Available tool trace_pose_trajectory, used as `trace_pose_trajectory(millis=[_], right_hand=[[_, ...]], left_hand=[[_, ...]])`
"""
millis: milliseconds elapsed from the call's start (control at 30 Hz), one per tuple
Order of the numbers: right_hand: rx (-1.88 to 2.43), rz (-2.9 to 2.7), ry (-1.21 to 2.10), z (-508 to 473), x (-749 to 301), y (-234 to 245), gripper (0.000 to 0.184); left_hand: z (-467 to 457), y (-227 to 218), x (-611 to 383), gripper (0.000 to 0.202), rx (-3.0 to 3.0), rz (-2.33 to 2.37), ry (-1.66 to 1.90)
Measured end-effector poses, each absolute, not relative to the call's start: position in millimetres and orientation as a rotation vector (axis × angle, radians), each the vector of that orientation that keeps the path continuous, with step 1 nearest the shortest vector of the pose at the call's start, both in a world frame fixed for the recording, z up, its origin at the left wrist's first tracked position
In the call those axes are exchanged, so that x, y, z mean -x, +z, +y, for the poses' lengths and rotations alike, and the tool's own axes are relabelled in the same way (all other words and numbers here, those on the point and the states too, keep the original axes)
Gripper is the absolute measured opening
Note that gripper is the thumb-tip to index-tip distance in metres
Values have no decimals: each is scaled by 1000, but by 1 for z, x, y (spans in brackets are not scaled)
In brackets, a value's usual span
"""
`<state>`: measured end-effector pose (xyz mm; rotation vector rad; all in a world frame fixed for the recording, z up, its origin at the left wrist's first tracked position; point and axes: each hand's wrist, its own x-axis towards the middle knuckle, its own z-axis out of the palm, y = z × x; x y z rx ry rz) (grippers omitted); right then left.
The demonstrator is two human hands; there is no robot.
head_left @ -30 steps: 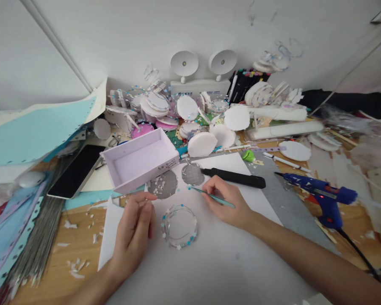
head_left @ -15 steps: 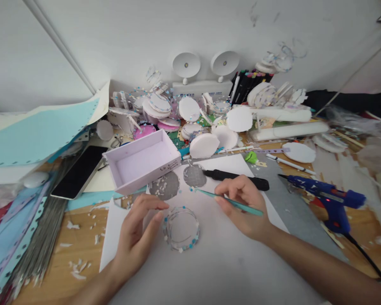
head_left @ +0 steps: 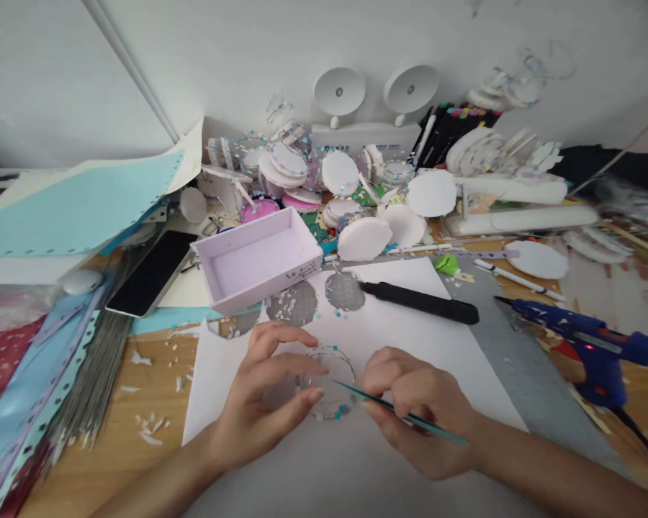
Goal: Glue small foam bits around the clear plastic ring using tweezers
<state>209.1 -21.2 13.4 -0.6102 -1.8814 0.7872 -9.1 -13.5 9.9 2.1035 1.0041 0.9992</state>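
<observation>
One beaded wire ring (head_left: pixel 339 413) lies on white paper (head_left: pixel 389 331), nearer the left hand (head_left: pixel 259 399), which arches over it, thumb and forefinger parted, contact unclear; the right hand (head_left: pixel 424 403) pinches teal tweezers (head_left: pixel 378 400), their long axis slanting across the ring.

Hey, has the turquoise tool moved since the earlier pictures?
Yes: the turquoise tool has moved down the picture, away from the lilac box, its tip now near the beaded ring.
</observation>
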Motion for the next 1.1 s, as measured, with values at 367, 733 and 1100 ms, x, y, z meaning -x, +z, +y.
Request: trace_pose_trajectory(millis=[367, 733, 1100], right_hand=[[628, -1948, 755, -23, -212, 10, 27], [572, -1962, 785, -23, -214, 7, 28], [572, -1771, 976, -25, -212, 4, 27]], left_hand=[[-13, 7, 11, 14, -2008, 986, 992], [-10, 6, 8, 12, -2068, 906, 986], [-9, 4, 9, 12, -2114, 852, 1011]])
